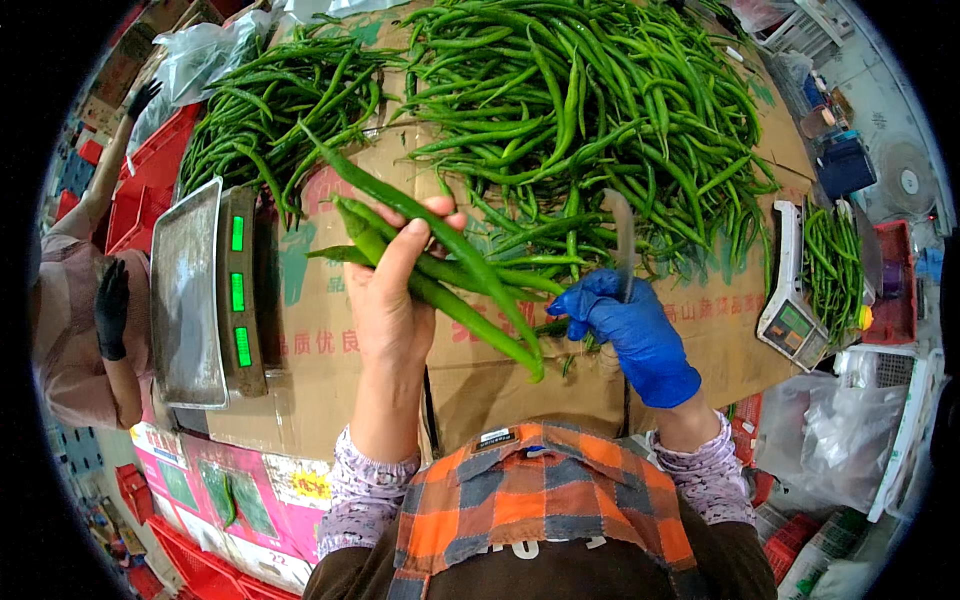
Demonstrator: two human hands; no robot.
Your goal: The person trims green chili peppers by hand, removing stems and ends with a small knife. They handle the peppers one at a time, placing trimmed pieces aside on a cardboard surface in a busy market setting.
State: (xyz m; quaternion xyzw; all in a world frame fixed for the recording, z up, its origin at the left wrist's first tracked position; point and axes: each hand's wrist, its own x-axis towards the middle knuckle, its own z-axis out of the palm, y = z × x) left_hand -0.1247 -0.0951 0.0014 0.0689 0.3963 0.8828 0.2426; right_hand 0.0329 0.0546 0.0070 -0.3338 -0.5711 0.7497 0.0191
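Observation:
My bare left hand (397,277) is closed around several long green chili peppers (465,259), which point down to the right over the cardboard. In a blue glove, my right hand (630,330) grips a thin translucent blade-like tool (621,225) that stands up from the fist; its exact kind is unclear. The gloved fingertips are close to the ends of the held peppers; whether they touch is unclear. Beyond both hands lies a large heap of green chili peppers (600,112), with a smaller pepper pile (292,105) to its left.
At left stands a digital scale with a metal tray (187,300); at right, another scale (787,315) is beside bundled peppers (832,262). A co-worker with black gloves (112,307) is at the far left. Red crates (150,202) and a plastic bag (206,60) border the cardboard surface (300,405).

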